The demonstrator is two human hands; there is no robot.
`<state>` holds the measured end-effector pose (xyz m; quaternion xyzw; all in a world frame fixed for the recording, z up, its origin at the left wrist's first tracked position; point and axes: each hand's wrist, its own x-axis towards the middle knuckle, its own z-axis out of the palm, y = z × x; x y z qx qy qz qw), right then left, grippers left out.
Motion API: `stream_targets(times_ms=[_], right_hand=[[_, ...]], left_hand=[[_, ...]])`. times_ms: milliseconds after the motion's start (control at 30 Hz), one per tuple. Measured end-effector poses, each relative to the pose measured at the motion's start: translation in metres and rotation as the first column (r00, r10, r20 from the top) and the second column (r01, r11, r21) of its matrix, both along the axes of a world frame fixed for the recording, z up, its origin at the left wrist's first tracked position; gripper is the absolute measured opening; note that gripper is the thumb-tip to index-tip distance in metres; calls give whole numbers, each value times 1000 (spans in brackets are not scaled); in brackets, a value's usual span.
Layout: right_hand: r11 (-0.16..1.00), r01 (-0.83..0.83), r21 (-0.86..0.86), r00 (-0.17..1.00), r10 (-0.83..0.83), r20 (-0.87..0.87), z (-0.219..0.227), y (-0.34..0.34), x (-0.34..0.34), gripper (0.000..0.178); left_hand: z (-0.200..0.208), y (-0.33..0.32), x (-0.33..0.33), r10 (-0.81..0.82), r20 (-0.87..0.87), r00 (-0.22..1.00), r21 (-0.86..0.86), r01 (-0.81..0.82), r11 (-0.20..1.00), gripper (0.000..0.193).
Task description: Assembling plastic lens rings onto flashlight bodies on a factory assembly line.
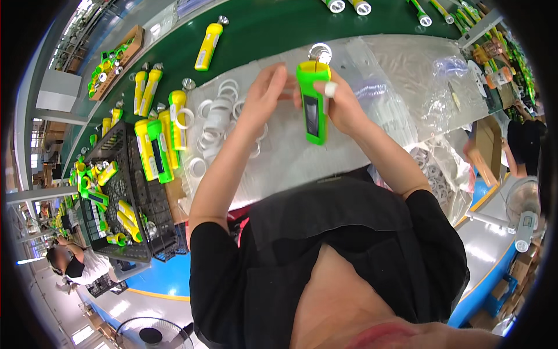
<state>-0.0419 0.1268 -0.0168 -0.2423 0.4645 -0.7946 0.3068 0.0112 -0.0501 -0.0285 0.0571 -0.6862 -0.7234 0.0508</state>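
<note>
My right hand (343,104) grips a green and yellow flashlight (314,113) upright over the work surface, its dark panel facing me. A shiny round reflector (320,53) sits tilted at the flashlight's open top end. Something white wraps one finger of this hand. Just left of the flashlight, my left hand (264,96) is open with nothing visible in it; its fingertips are slightly blurred. White plastic rings (218,119) lie in a loose heap beside my left forearm. Several more flashlights (157,145) stand or lie left of the rings, some with reflectors hanging out.
A black crate (125,192) with flashlights stands at left, a cardboard box (119,61) of parts behind it. One flashlight (209,46) lies on the green belt (261,29). Clear plastic sheeting (407,64) covers the right side, near a bag of rings (433,174). Other people work at both sides.
</note>
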Motion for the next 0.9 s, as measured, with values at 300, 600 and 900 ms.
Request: stream_targets(times_ms=[300, 600, 900], right_hand=[[956, -239, 170, 971, 241, 7, -3, 35, 68, 47], [986, -62, 157, 998, 67, -22, -14, 28, 76, 50], [984, 128, 126, 987, -139, 80, -14, 56, 56, 46]], left_hand=[[12, 45, 34, 22, -333, 943, 4, -22, 1000, 55], [12, 48, 58, -353, -600, 718, -569, -74, 819, 43], [-55, 49, 9, -12, -407, 913, -720, -313, 620, 51]])
